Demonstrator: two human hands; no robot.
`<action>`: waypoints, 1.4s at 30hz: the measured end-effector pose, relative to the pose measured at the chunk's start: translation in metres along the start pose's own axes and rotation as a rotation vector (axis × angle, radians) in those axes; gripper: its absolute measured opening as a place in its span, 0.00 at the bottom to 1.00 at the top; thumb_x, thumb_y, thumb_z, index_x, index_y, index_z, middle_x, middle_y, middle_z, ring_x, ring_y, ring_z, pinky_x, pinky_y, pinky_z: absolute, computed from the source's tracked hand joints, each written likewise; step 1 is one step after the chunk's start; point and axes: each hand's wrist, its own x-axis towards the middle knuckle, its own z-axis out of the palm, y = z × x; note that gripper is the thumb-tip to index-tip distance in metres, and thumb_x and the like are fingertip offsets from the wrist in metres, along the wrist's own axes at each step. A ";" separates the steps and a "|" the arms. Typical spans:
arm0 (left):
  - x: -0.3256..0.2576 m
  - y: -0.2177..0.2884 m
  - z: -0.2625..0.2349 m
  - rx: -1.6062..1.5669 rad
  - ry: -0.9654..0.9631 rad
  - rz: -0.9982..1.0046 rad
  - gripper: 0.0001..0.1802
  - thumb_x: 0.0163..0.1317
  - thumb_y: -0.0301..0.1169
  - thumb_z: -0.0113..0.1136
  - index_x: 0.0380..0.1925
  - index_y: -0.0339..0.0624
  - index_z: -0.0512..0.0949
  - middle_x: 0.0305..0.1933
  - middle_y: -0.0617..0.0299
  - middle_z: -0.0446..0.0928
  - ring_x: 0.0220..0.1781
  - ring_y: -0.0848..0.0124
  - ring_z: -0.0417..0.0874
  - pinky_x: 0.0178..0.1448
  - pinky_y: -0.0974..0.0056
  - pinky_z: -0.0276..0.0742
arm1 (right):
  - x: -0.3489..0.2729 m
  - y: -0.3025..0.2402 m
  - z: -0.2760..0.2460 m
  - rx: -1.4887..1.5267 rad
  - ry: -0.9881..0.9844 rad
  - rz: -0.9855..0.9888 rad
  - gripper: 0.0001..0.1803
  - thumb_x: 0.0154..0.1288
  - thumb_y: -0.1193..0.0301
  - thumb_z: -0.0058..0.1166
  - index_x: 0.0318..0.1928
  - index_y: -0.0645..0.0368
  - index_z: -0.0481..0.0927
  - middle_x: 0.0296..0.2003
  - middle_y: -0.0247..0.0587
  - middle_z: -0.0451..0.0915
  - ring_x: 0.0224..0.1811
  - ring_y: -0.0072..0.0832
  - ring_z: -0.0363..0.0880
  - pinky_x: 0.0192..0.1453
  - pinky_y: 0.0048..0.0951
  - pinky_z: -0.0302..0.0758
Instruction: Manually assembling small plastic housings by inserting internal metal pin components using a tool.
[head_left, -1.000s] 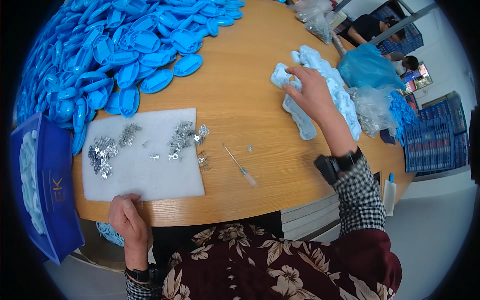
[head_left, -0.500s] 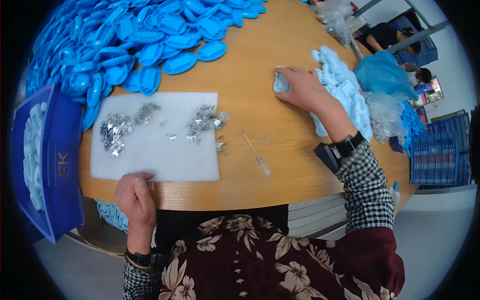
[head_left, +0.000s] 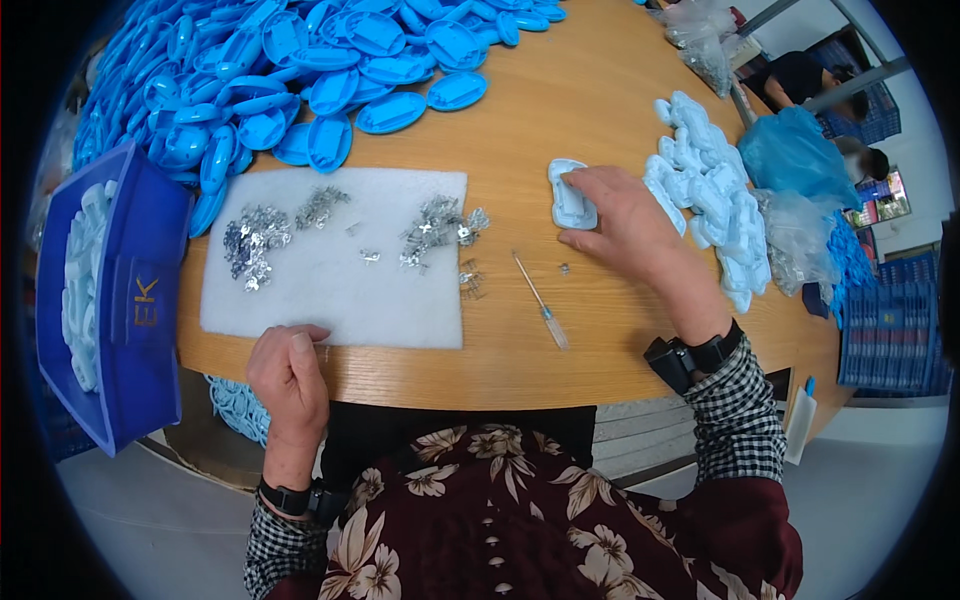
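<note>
Two hands in play; the right hand (head_left: 622, 218), right of centre in the frame, lies flat-ish with fingers spread loosely over a pale blue moulded piece (head_left: 571, 194), pressing it onto the wooden bench (head_left: 560, 110) rather than gripping it; the left hand (head_left: 288, 372), lower left, is curled at the near bench edge with its fingertips on the front edge of the white felt pad (head_left: 335, 290); can't tell if it's pinching anything, too small to see.

Bits that are hard to read: the little metal clips (head_left: 250, 243) on the pad are just shiny clumps, more of them (head_left: 437, 228) toward the pad's right side; the blue bin (head_left: 120, 310) at far left is cut off by the dark rim, pale parts inside only partly visible; the heap of bright blue shells (head_left: 300, 70) runs out of the top left.

Room-wise: bare wood between the pad and the right hand, with a thin screwdriver (head_left: 540, 313) lying there; a row of pale blue pieces (head_left: 712, 195) sits just right of the hand, plastic bags (head_left: 795, 170) beyond it near the bench's right edge.
</note>
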 end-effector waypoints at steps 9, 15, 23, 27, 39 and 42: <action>-0.001 0.002 -0.001 -0.006 0.003 -0.013 0.20 0.74 0.32 0.46 0.26 0.33 0.79 0.26 0.52 0.77 0.28 0.57 0.76 0.34 0.58 0.69 | -0.009 -0.007 -0.003 0.127 0.202 0.162 0.20 0.74 0.65 0.50 0.61 0.61 0.75 0.41 0.54 0.85 0.40 0.48 0.85 0.47 0.42 0.80; -0.004 -0.002 -0.003 -0.026 -0.007 -0.047 0.22 0.74 0.34 0.44 0.26 0.33 0.79 0.25 0.53 0.76 0.27 0.60 0.75 0.34 0.59 0.68 | -0.023 0.034 0.023 1.067 0.331 0.346 0.22 0.80 0.65 0.39 0.63 0.68 0.71 0.54 0.52 0.81 0.52 0.38 0.84 0.55 0.36 0.83; -0.003 0.027 -0.021 -0.502 -0.025 -0.347 0.21 0.74 0.37 0.45 0.30 0.32 0.80 0.27 0.63 0.74 0.29 0.76 0.69 0.35 0.68 0.64 | -0.048 -0.023 -0.008 1.641 0.106 0.337 0.28 0.82 0.60 0.37 0.68 0.73 0.64 0.62 0.55 0.75 0.59 0.40 0.81 0.60 0.36 0.81; 0.022 0.069 0.000 -0.718 -0.383 -0.329 0.22 0.74 0.37 0.47 0.59 0.34 0.76 0.46 0.59 0.79 0.47 0.73 0.77 0.53 0.67 0.72 | -0.059 -0.058 -0.008 1.755 -0.045 0.249 0.27 0.83 0.59 0.35 0.68 0.70 0.64 0.60 0.52 0.77 0.58 0.38 0.81 0.60 0.37 0.80; 0.043 0.099 0.043 -1.434 -0.345 -0.589 0.37 0.76 0.47 0.49 0.75 0.36 0.55 0.67 0.46 0.73 0.65 0.61 0.76 0.68 0.56 0.73 | -0.077 -0.110 0.025 1.611 -0.235 0.090 0.23 0.82 0.63 0.43 0.67 0.65 0.68 0.53 0.42 0.80 0.49 0.25 0.82 0.54 0.30 0.80; 0.045 0.080 0.027 -1.383 -0.317 -0.696 0.33 0.75 0.41 0.48 0.73 0.35 0.57 0.51 0.45 0.80 0.56 0.57 0.82 0.61 0.54 0.80 | -0.077 -0.095 0.011 1.248 -0.135 0.190 0.19 0.78 0.66 0.50 0.60 0.65 0.76 0.45 0.39 0.84 0.42 0.23 0.84 0.48 0.26 0.81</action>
